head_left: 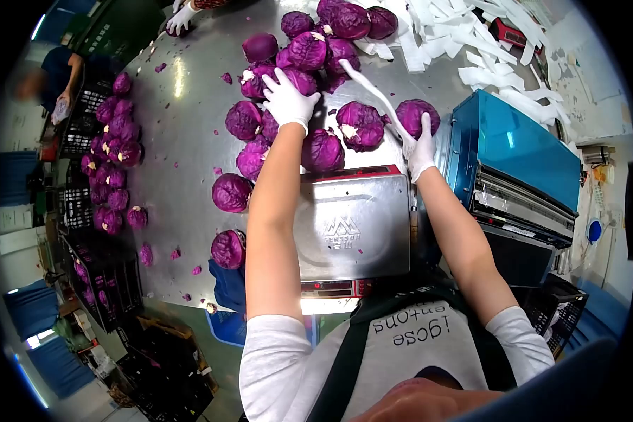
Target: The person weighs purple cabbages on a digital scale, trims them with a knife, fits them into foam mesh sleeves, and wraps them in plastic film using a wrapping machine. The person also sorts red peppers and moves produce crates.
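My right hand (420,149), in a white glove, is closed around a red cabbage (416,114) beside the blue machine. A long white strip (370,90) runs from the pile to this hand; whether the fingers grip it too I cannot tell. My left hand (288,104), also gloved, lies with spread fingers on the cabbages at the near side of the pile (307,50). A loose cabbage (360,126) with a pale torn patch sits between my hands. Below them is a weighing scale (353,225) with a bare metal plate.
White strips (464,32) lie heaped at the back right. A blue wrapping machine (520,148) stands to the right. More cabbages (112,151) line the table's left edge by black crates (102,278). Another person's gloved hand (183,20) touches a cabbage at the far end; a co-worker (60,74) stands left.
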Tool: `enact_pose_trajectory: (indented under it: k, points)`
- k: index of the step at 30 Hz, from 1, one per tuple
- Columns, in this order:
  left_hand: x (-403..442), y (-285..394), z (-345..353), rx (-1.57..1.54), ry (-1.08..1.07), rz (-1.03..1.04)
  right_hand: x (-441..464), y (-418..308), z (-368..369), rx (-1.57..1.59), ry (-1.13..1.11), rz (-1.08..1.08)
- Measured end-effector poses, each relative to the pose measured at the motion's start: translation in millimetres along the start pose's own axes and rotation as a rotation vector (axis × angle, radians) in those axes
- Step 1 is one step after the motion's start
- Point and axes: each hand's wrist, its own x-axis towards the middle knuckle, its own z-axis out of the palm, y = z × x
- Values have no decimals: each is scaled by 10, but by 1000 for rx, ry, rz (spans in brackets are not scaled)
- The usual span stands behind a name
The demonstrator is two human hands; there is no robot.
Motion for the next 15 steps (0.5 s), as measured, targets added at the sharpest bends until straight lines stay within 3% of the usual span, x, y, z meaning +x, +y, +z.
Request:
enact_pose_trajectory:
  k: [3,6,7,9,12,14,15]
  points:
    - [104,-71,-36,-145,-78,-18,-14,-49,-51,-154,-149,44]
    - [129,-155,-146,-281,-67,-47,-231,-182,-207,23,-355,376]
    - [120,-190,-173,-349,-66,-54,-305,-199,-277,-79,-258,379]
    - [8,-270,-285,-518,43,23,-553,-267,-388,24,-187,355]
    - [-419,-415,-583,-756,196,173,-988,-376,-625,-456,-444,-93]
    - [-919,-506,-822,-1165,8,48,-1269,-560,-664,-638,-547,-120]
    - [-1269,-471,-1012,-1379,-102,-31,-1369,-621,-746,-998,-672,-304]
